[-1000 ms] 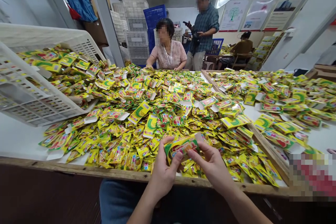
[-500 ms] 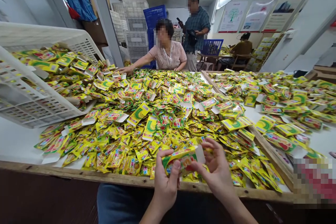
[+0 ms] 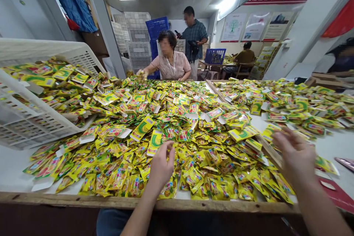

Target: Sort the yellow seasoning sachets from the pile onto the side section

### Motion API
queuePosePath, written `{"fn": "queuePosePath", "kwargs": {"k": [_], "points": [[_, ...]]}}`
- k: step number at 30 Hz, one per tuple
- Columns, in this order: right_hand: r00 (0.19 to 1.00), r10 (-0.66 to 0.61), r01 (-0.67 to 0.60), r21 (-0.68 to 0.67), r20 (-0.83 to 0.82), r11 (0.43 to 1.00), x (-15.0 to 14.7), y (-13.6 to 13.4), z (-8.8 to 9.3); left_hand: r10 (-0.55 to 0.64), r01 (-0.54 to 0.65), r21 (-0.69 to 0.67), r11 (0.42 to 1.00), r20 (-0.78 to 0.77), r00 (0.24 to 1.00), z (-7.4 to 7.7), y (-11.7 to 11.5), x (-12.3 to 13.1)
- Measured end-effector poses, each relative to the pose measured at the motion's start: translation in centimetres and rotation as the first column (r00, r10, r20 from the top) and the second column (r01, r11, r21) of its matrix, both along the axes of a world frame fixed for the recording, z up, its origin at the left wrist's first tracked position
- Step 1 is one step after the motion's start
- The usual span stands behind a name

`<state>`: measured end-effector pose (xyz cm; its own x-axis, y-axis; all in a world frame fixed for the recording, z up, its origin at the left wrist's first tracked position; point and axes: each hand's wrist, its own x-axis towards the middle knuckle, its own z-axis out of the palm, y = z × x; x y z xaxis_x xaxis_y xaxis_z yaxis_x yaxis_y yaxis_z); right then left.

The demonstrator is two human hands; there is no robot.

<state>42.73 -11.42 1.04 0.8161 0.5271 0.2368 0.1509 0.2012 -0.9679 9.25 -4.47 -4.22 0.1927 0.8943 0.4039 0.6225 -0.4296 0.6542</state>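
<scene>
My left hand [image 3: 162,166] reaches over the heap with its fingers raised and apart, close to a yellow carton [image 3: 155,142] with a green curve on it. Whether the fingertips touch that carton I cannot tell. Off to the right, my right hand [image 3: 297,151], blurred by motion, hovers above the wooden divider [image 3: 269,151]. Its fingers are loosely spread and no carton shows in them. Small yellow sachets [image 3: 193,177] lie in a thick layer in front of me, mixed with flat, open-flapped cartons.
A tipped white crate [image 3: 47,118] spills cartons at the left. Beyond the divider lie more filled-looking cartons [image 3: 301,105]. Across the table a co-worker [image 3: 173,64] reaches into the heap; another person [image 3: 195,35] stands behind. A wooden edge [image 3: 110,201] runs along my side.
The carton that both hands held is out of them. My right hand has moved far right past the divider, my left slightly left and up. The view has turned a little right.
</scene>
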Motion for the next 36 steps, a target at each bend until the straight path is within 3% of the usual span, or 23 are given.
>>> {"fn": "queuePosePath", "kwargs": {"k": [2, 4, 6, 11, 17, 21, 25, 29, 33, 36], "points": [[0.965, 0.193, -0.161, -0.179, 0.176, 0.971, -2.5, 1.3, -1.3, 0.032, -0.029, 0.027, 0.999, -0.105, 0.994, 0.2, 3.2, 0.8], [0.797, 0.467, -0.29, -0.435, 0.383, 0.852, -5.5, 3.3, -2.8, 0.07, -0.069, 0.009, 0.998, -0.166, 0.984, -0.3, 5.6, 1.7], [0.669, 0.583, -0.279, -0.572, 0.461, 0.772, -7.9, 5.6, -4.0, 0.101, -0.106, -0.01, 0.994, -0.229, 0.968, -1.0, 6.7, 2.1], [0.569, 0.676, -0.139, -0.755, 0.469, 0.641, -10.5, 10.8, -5.5, 0.1, -0.113, -0.014, 0.994, -0.351, 0.931, -2.4, 5.9, 1.6], [0.543, 0.731, 0.0, -0.871, 0.412, 0.491, -10.1, 12.9, -6.1, 0.068, -0.083, -0.024, 0.996, -0.371, 0.926, -2.5, 5.3, 1.1], [0.565, 0.711, 0.004, -0.863, 0.419, 0.505, -9.7, 12.8, -6.1, 0.05, -0.056, -0.012, 0.998, -0.284, 0.958, -2.7, 4.9, 1.1], [0.59, 0.661, -0.041, -0.8, 0.464, 0.598, -9.7, 12.2, -5.5, 0.015, -0.013, 0.022, 1.0, -0.1, 0.995, -2.6, 4.8, 1.1], [0.626, 0.615, -0.167, -0.687, 0.48, 0.707, -9.8, 11.2, -4.1, -0.054, 0.053, 0.007, 0.999, 0.161, 0.986, -1.9, 4.7, 1.2], [0.703, 0.575, -0.325, -0.531, 0.418, 0.783, -10.8, 8.8, -3.2, -0.083, 0.132, -0.083, 0.988, 0.434, 0.897, -1.6, 2.5, 1.7], [0.712, 0.642, -0.502, -0.431, 0.286, 0.749, -12.9, 6.3, -3.5, 0.034, 0.266, -0.281, 0.922, 0.744, 0.668, -1.6, -0.3, 2.4]]}}
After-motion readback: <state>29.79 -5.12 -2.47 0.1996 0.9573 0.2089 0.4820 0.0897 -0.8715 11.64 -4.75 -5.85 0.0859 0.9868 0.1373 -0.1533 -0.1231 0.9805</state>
